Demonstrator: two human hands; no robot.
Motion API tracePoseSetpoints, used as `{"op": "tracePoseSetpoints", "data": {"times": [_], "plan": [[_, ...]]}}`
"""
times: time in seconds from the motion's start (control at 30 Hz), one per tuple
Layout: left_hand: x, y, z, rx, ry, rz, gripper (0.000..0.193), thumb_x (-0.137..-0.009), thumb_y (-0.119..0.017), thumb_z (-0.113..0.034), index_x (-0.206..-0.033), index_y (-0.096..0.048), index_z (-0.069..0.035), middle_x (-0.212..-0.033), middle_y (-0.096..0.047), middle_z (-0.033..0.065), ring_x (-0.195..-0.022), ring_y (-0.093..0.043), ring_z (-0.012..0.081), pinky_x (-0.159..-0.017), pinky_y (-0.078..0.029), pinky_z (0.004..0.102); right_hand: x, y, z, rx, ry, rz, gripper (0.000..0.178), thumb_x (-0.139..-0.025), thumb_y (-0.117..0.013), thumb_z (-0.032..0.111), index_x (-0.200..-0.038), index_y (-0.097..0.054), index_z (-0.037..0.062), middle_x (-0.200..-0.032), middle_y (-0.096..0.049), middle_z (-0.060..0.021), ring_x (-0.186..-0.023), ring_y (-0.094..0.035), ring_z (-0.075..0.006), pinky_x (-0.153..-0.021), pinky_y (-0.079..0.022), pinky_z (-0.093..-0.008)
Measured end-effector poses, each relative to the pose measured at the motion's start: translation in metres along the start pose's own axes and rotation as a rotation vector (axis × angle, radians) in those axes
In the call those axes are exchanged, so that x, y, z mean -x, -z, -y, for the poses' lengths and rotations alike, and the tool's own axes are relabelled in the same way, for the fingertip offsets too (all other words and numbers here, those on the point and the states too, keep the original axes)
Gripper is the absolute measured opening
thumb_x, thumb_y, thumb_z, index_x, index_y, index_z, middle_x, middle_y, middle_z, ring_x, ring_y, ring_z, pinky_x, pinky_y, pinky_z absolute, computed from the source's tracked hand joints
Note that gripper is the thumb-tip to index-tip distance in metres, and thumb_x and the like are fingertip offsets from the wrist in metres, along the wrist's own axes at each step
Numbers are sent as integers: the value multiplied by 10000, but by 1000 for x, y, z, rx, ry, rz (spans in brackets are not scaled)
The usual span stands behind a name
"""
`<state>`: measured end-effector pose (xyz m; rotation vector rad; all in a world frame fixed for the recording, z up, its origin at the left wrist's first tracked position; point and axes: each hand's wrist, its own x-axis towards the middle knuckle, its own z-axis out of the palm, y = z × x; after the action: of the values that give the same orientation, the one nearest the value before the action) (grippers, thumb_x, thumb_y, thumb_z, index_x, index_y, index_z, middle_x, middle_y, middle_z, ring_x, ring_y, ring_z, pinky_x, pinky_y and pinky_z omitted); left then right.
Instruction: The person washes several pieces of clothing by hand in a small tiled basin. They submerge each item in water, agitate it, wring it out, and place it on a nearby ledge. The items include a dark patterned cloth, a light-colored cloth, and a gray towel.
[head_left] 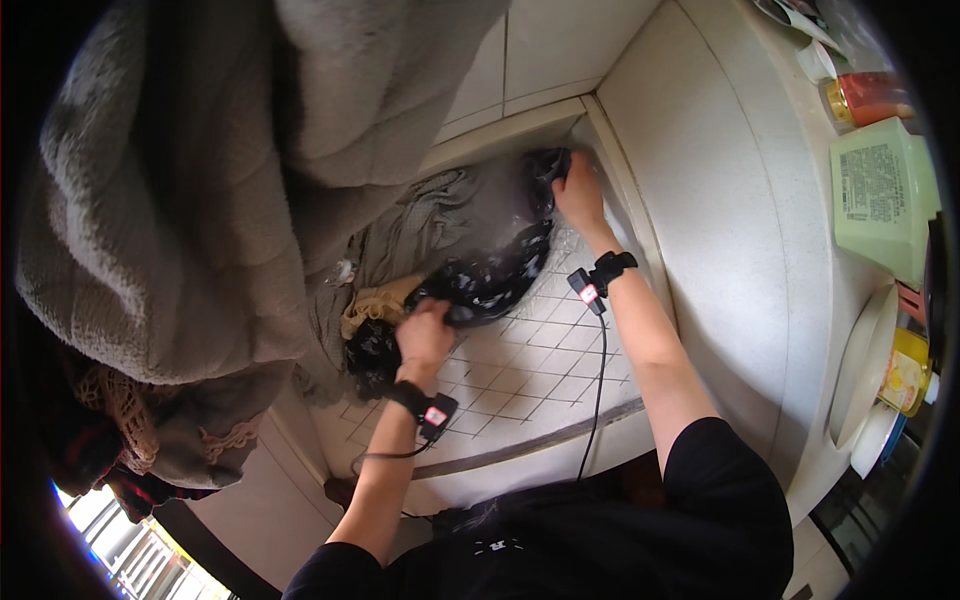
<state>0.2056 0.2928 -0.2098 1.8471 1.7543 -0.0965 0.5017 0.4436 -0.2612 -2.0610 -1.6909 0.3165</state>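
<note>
Both my hands grip a dark, wet-looking cloth with whitish patches (495, 275), stretched between them over a pale washboard sink (510, 390) with crossed grooves. My right hand (580, 195), fingers closed, pinches its far end by the sink's back right corner. Nearer and to the left, my left hand (425, 330) is closed on the other end, slightly blurred. Beside the left hand lies a beige cloth (380, 303). Grey knitted fabric (395, 240) is heaped along the sink's left side. The cloth's upper part is smeared, so its exact kind cannot be made out.
Thick grey fleece (200, 180) hangs over the left side, close to the sink. Tiled wall (700, 200) rises at the right. A ledge there holds a light green container (880, 190), a red bottle (872, 98) and a yellow package (908, 370). Cables trail from both wrist straps.
</note>
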Motion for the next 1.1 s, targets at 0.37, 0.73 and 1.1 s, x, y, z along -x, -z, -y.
{"op": "tracePoseSetpoints", "data": {"times": [0.37,0.73,1.1], "plan": [[1,0,-6,-89,-499,-81,459,-803,-578,-211,-1250,-526,-121,-1374,-429,114,-1282,-376,299,-1068,-289,399,23,-14,-10,123,165,599,403,-722,-663,429,-955,-681,101,-1124,-595,-119,-1100,-508,-299,-868,-434,-470],[-11,-11,-35,230,-259,-194,261,-780,-637,-216,-1010,-654,-93,-1124,-605,101,-1109,-524,290,-967,-384,409,27,0,0,-126,-67,159,498,-757,-650,527,-655,-638,40,-491,-555,-134,-477,-579,-309,-502,-447,-456],[-38,22,-66,2247,576,471,409,-913,-466,-499,-1122,-575,-165,-1149,-585,48,-1030,-551,205,-940,-421,402,109,48,121,-831,208,628,338,-816,-623,333,-953,-591,25,-862,-652,-169,-783,-635,-340,-657,-498,-391]]}}
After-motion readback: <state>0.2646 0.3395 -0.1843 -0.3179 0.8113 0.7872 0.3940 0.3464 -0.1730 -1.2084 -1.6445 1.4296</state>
